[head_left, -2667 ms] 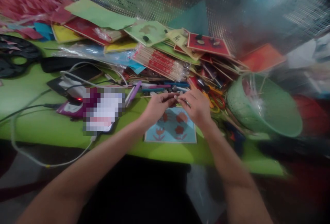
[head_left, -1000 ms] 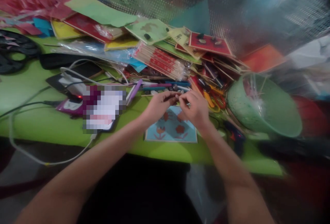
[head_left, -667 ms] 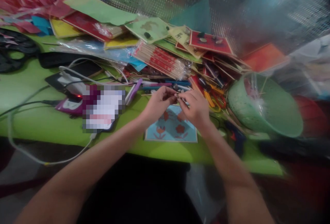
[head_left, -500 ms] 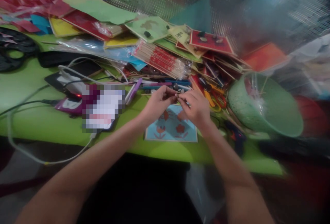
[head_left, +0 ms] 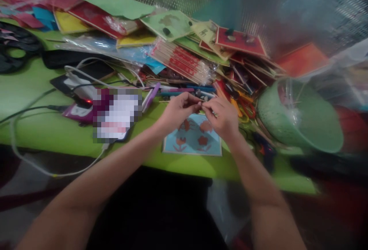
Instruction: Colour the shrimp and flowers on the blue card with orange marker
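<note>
My left hand (head_left: 179, 112) and my right hand (head_left: 221, 116) meet fingertip to fingertip above a light-blue card (head_left: 191, 148). Both pinch at the thumb and forefinger; whatever lies between the fingertips is too small and blurred to name. Orange flower shapes decorate the card, which lies flat near the table's front edge, its upper part partly covered by my hands. Just beyond my fingers are small stones and pens (head_left: 176, 89). Orange-handled scissors (head_left: 245, 108) lie to the right of my right hand.
A green basket (head_left: 322, 127) stands at the right, beside a dark glue gun (head_left: 266, 148). At the left lie a phone (head_left: 116, 117), a purple power strip (head_left: 76, 115) and a white cable (head_left: 77, 173). Bundled sticks (head_left: 181, 60) and a pile of coloured cards (head_left: 240, 43) fill the back.
The view has shifted slightly, so most things sit a little higher and to the right. My fingertips stay together over the card, in nearly the same pinch.
</note>
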Motion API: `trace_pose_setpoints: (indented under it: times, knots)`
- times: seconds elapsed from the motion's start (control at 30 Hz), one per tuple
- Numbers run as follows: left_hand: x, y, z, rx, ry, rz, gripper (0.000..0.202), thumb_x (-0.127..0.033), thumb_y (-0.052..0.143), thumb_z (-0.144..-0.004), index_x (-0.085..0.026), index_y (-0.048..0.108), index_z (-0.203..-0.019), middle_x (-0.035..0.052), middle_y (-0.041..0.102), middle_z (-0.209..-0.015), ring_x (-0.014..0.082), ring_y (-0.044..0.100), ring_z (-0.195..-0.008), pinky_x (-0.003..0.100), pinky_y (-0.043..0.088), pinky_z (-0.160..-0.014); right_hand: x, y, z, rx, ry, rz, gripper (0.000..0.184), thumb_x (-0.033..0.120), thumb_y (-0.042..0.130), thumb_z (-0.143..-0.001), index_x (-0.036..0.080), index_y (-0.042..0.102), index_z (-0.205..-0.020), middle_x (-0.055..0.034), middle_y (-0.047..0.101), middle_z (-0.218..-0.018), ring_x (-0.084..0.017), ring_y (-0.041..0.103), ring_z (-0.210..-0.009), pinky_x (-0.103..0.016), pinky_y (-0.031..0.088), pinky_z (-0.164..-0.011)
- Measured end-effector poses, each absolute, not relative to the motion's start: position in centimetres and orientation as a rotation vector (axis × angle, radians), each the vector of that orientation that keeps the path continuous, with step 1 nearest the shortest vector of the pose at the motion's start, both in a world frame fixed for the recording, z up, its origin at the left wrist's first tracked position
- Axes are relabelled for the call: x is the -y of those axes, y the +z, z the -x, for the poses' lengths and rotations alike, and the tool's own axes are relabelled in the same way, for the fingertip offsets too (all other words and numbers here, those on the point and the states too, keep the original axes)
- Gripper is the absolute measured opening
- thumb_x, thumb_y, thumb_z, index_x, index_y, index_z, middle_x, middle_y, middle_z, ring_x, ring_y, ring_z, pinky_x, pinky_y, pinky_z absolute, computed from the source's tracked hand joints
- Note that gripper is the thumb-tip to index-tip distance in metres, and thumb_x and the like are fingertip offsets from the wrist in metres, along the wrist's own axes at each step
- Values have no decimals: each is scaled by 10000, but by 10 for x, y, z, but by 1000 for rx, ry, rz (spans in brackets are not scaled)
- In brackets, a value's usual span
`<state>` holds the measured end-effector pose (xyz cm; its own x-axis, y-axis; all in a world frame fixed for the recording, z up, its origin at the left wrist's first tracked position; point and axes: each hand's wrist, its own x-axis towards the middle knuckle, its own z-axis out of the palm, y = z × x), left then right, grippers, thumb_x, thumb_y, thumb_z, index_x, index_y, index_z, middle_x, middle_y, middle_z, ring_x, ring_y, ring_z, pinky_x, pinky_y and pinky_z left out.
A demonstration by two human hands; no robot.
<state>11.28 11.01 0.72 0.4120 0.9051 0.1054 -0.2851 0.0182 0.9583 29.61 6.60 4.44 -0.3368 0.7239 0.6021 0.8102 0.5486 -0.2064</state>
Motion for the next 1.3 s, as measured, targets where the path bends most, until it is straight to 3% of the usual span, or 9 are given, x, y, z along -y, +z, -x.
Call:
trace_pose_setpoints:
  times: [0.37, 0.77, 0.97, 1.13, 1.3]
  knots:
    - [-109, 10, -112, -651, 1029, -1240, 320, -380, 854, -793, -160, 698, -966, 29, 752, -914, 141, 698, -853, 289, 548, -794, -62, 45, -288, 2110, -377, 1288, 198, 190, 561, -979, 237, 622, -797, -47, 686, -795, -209, 635, -805, -349, 498, -761]
    - [-106, 22, -111, -600, 936, -1132, 257, -344, 820, -815, -164, 711, -962, 23, 732, -924, 127, 679, -847, 286, 540, -830, -63, 56, -288, 1659, 543, 1325, 83, 213, 634, -827, 226, 637, -745, 13, 646, -732, -157, 590, -710, -318, 494, -700]
    - [-109, 26, -108, -612, 933, -1018, 281, -344, 859, -779, -163, 701, -925, 9, 718, -884, 116, 676, -818, 292, 559, -872, -68, 58, -306, 1393, 615, 1278, 70, 217, 640, -832, 230, 675, -773, 24, 644, -713, -138, 579, -661, -293, 483, -667]
    - [-114, 26, -106, -653, 949, -992, 343, -346, 912, -716, -168, 708, -925, 9, 722, -916, 122, 686, -831, 301, 570, -892, -62, 70, -313, 1324, 708, 1104, 94, 174, 678, -800, 239, 724, -850, -1, 732, -822, -145, 648, -713, -288, 519, -692]
    - [-116, 24, -105, -594, 911, -975, 366, -390, 912, -733, -174, 740, -973, 25, 749, -943, 133, 699, -863, 305, 562, -904, -44, 95, -323, 1477, 1025, 928, 64, 228, 699, -813, 216, 756, -786, -2, 684, -666, -141, 603, -595, -274, 481, -588]
